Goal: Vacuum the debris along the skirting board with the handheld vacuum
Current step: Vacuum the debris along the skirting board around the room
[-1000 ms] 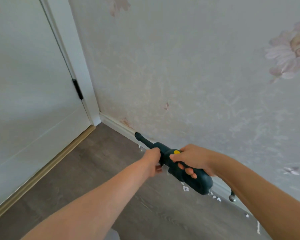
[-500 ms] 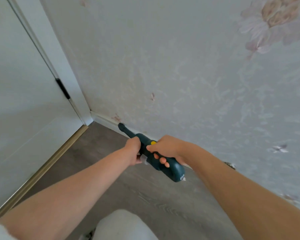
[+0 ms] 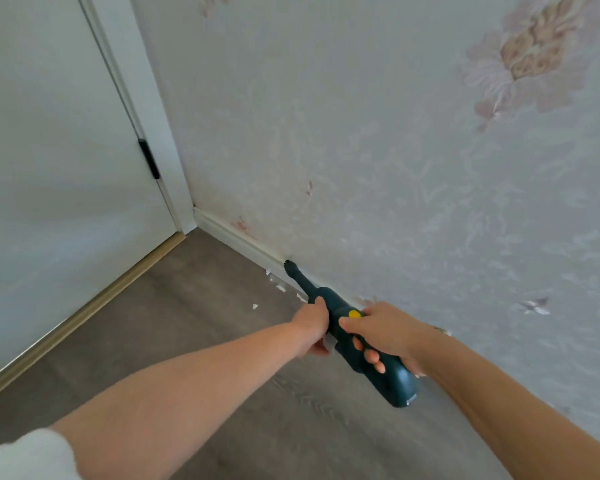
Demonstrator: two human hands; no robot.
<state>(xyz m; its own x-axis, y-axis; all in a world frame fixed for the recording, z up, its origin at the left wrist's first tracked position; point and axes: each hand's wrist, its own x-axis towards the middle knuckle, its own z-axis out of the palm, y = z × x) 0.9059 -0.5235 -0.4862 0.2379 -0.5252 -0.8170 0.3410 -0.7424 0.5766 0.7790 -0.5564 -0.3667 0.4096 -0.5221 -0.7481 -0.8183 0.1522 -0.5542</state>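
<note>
The fingers (image 3: 369, 355) of the right hand (image 3: 385, 332) curl round the handle of the handheld vacuum (image 3: 361, 341), thumb lying just beside its yellow button (image 3: 354, 314). The left hand (image 3: 314, 323) grips the dark green body further forward, fingers wrapped underneath and mostly out of sight. From that double grip the vacuum runs toward eleven o'clock, its thin nozzle (image 3: 293, 270) ending at the top edge of the white skirting board (image 3: 236, 239), at the foot of the patterned wall (image 3: 361, 133).

Pale scraps of debris (image 3: 280, 288) lie on the grey floor (image 3: 174, 323), hard against the board, at about nine o'clock from the nozzle; one more fleck (image 3: 255, 306) sits a little out from the wall. I judge the sweep along the board to be mid-way: the tip sits above the scraps rather than on them, so the next move calls for dipping the nozzle down to floor level and drawing it over them, on toward the door (image 3: 49, 150) at ten o'clock.

Whether the motor runs, I cannot tell. The board behind the vacuum and right forearm is hidden, so any debris there is unseen. A small pale piece under the left palm is too unclear to name.
</note>
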